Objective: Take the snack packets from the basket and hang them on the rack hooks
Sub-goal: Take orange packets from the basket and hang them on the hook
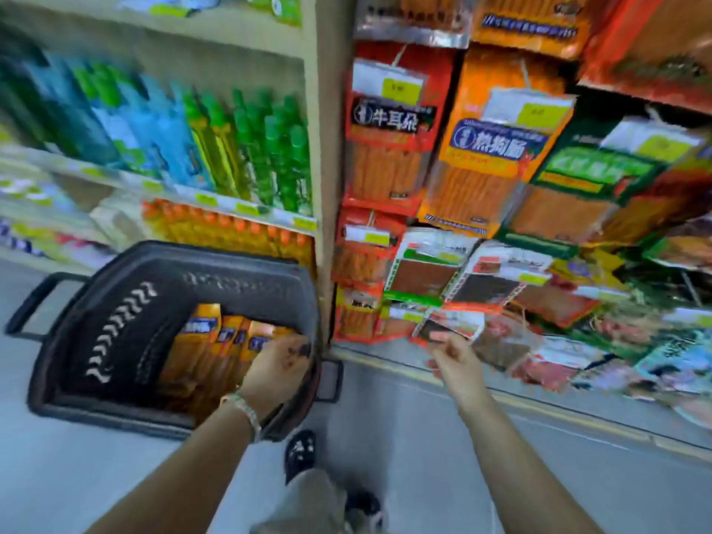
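A dark plastic basket (115,302) stands on the floor at the lower left and holds several orange snack packets (200,341) on end. My left hand (277,373) reaches into the basket, its fingers curled over the tops of the packets at the right side. My right hand (456,360) is raised by the bottom row of the rack (443,148) and pinches the top edge of a red-and-white packet (452,325) there. The frame is motion-blurred. Orange packets of the same kind (497,156) hang higher on the rack.
A shelf unit (173,148) with green and blue bottles and orange bottles below stands left of the rack, behind the basket. The rack's hooks carry many red, orange and green packets. My feet (300,452) stand on the grey floor beside the basket.
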### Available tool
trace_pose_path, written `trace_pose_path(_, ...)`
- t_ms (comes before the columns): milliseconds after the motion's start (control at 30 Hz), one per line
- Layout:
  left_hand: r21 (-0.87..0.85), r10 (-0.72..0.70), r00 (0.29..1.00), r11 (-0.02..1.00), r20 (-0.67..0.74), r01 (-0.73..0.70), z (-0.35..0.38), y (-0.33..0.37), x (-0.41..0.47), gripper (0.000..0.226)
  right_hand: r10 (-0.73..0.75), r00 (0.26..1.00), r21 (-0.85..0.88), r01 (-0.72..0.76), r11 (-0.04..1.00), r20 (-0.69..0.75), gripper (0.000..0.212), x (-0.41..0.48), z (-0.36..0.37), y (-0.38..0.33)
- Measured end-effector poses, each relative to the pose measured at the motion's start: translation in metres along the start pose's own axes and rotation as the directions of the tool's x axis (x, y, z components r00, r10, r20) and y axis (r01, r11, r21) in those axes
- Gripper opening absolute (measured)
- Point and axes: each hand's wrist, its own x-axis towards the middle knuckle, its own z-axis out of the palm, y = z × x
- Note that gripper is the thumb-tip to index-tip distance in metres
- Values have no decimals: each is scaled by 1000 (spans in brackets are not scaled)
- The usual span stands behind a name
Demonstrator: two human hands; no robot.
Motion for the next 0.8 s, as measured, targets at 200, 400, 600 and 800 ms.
trace_pose_path(200, 6, -389, 911, 920, -137, 393, -25, -92, -55, 29, 265, 949, -191, -232, 954, 172, 13, -53, 71, 55)
trace_pose_path(400, 29, -459, 887, 887, -60, 461, -83, -157, -45, 25, 288, 918, -312, -199, 929, 273, 15, -67, 164, 47)
trace_pose_path(600, 102, -476, 864, 879, 164, 465, -153, -216, 3, 13, 308, 895, -376, -178, 909, 323, 17, -60, 267, 38)
trace_pose_path(800, 167, -534, 825, 845, 187, 509, -193, -281, 53, 24, 568, 749, -387, -439, 811, 339, 15, -17, 350, 74)
